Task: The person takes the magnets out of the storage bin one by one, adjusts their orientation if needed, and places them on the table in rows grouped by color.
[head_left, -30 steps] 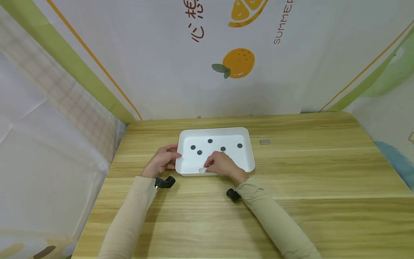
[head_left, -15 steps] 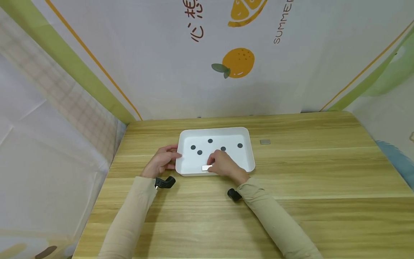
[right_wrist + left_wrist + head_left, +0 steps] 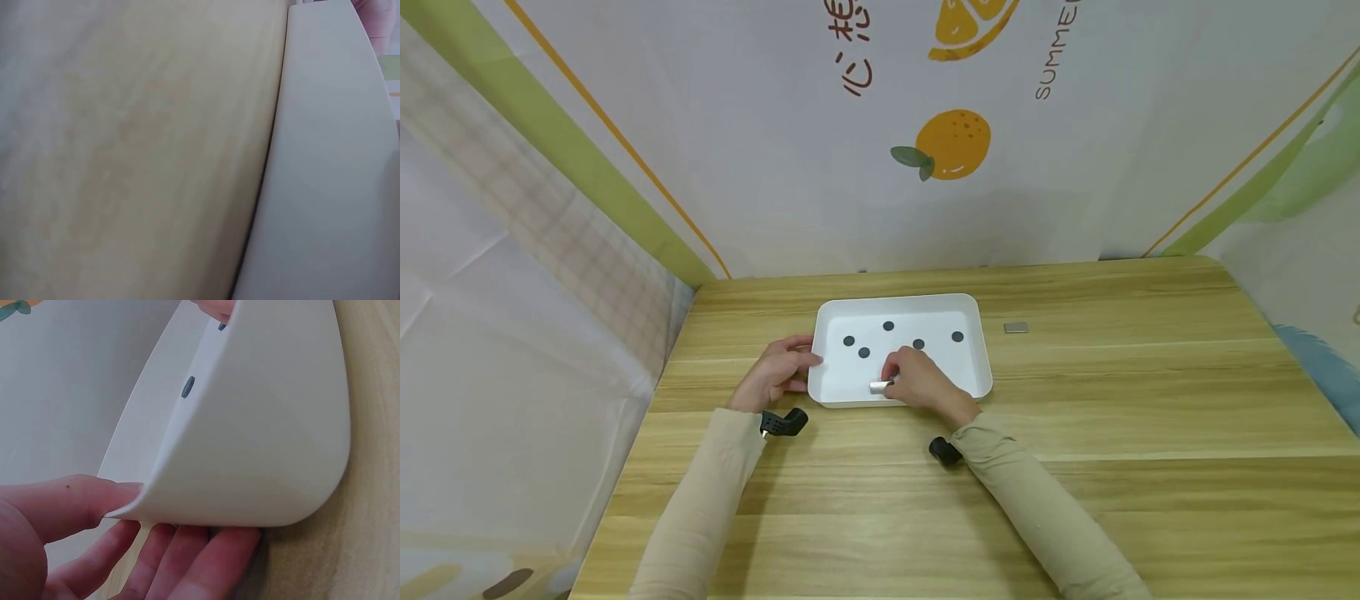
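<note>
A shallow white tray (image 3: pixel 901 304) lies on the wooden table, with several dark round discs (image 3: pixel 889 326) spread over its floor. My left hand (image 3: pixel 777 371) grips the tray's left wall, the thumb (image 3: pixel 106 497) over the rim and the other fingers against the outside. Low inside the tray, near its front wall, my right hand (image 3: pixel 922 382) pinches a small silver rectangular bar (image 3: pixel 879 387) between thumb and fingers. One end of the bar sticks out to the left; the rest is hidden by the hand. Only the tray's outer wall (image 3: pixel 331 144) fills the right wrist view's right side.
A small grey rectangular bar (image 3: pixel 1016 327) lies on the wooden table (image 3: pixel 1112 375) to the right of the tray. Behind the table hangs a white cloth (image 3: pixel 775 150) with printed fruit. A black wrist mount (image 3: pixel 784 422) sits by the left sleeve.
The silver bar has tilted in my right hand, its bright face turning and narrowing, after a slight shift to the right. My left hand keeps its hold on the tray.
</note>
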`<act>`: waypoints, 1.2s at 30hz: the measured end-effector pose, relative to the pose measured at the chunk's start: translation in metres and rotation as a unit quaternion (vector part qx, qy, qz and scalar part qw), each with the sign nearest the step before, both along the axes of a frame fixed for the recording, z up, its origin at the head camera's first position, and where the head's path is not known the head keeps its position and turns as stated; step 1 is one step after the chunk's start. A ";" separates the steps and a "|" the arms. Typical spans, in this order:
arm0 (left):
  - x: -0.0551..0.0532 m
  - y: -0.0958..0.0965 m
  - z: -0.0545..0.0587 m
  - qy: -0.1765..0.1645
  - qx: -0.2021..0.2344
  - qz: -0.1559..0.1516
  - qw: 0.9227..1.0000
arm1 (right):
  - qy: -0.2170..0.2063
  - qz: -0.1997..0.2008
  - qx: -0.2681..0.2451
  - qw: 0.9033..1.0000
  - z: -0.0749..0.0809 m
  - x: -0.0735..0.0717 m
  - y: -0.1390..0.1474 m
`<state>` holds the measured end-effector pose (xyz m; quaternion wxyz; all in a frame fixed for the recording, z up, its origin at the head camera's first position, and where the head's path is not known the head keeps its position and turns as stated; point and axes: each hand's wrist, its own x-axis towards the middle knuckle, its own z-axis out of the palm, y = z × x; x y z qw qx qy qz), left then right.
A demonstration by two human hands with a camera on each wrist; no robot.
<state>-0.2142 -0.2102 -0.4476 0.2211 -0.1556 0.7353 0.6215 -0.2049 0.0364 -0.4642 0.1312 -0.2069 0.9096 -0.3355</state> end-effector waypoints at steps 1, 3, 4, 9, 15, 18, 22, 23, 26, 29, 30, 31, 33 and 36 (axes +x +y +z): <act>0.000 0.000 0.000 0.000 -0.001 0.000 1.000 | -0.001 0.000 0.000 1.000 0.000 0.000 0.000; 0.000 0.000 0.001 0.000 -0.002 0.000 1.000 | -0.002 -0.001 -0.004 1.000 0.001 0.000 0.001; 0.000 0.000 0.001 0.000 -0.003 0.000 1.000 | -0.003 -0.003 -0.004 1.000 0.001 0.000 0.001; 0.000 0.000 0.003 -0.002 -0.002 -0.001 1.000 | 0.012 0.003 -0.002 1.000 0.002 0.000 0.002; 0.000 0.001 0.003 -0.002 0.001 -0.001 1.000 | 0.019 0.006 0.001 1.000 0.001 0.001 0.002; 0.000 0.001 0.003 -0.003 0.002 0.002 1.000 | 0.021 0.007 0.006 1.000 0.001 0.002 0.002; 0.000 0.001 0.003 -0.004 0.002 0.003 1.000 | 0.025 0.007 0.011 1.000 0.000 0.003 0.001; 0.000 0.001 0.003 -0.005 0.001 0.004 1.000 | 0.026 0.008 0.010 1.000 0.000 0.003 0.001; 0.000 0.001 0.002 -0.003 -0.002 0.001 1.000 | 0.028 0.010 0.008 1.000 -0.001 0.003 0.001; 0.000 0.000 0.002 0.001 -0.002 -0.002 1.000 | 0.029 0.013 0.006 0.999 -0.001 0.003 0.001; 0.001 0.000 0.001 0.002 -0.001 -0.004 1.000 | 0.028 0.013 0.005 1.000 -0.001 0.004 0.001; 0.001 -0.001 0.001 0.003 0.000 -0.003 1.000 | 0.028 0.014 0.005 1.000 -0.001 0.004 0.001; 0.001 -0.001 0.001 0.003 0.002 -0.004 1.000 | 0.028 0.014 0.004 0.999 -0.001 0.004 0.001; 0.001 -0.001 0.001 0.002 0.004 -0.003 1.000 | 0.035 0.018 0.003 0.999 0.000 0.005 0.002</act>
